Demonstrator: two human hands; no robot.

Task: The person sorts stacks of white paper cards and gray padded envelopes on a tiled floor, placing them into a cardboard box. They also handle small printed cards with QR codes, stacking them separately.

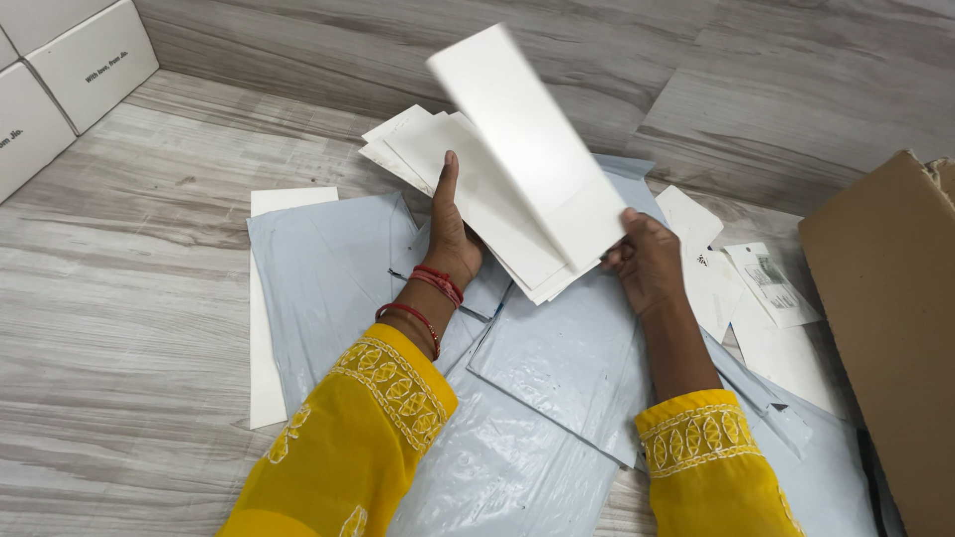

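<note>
My left hand [450, 234] holds a fanned stack of white cards [468, 184] from underneath, thumb pointing up along their left side. My right hand [645, 261] pinches the lower corner of one long white card [527, 139], which is lifted off the stack, tilted up and slightly blurred. Both hands hover over a spread of grey plastic mailer bags [557, 358] lying on the wooden floor. Yellow embroidered sleeves cover both forearms, and red bangles sit on the left wrist.
A brown cardboard box [885, 328] stands at the right edge. White boxes [70, 70] are stacked at the top left. Loose white sheets and printed labels [766, 288] lie beside the mailers on the right. A white sheet [265, 328] sticks out under the left mailer.
</note>
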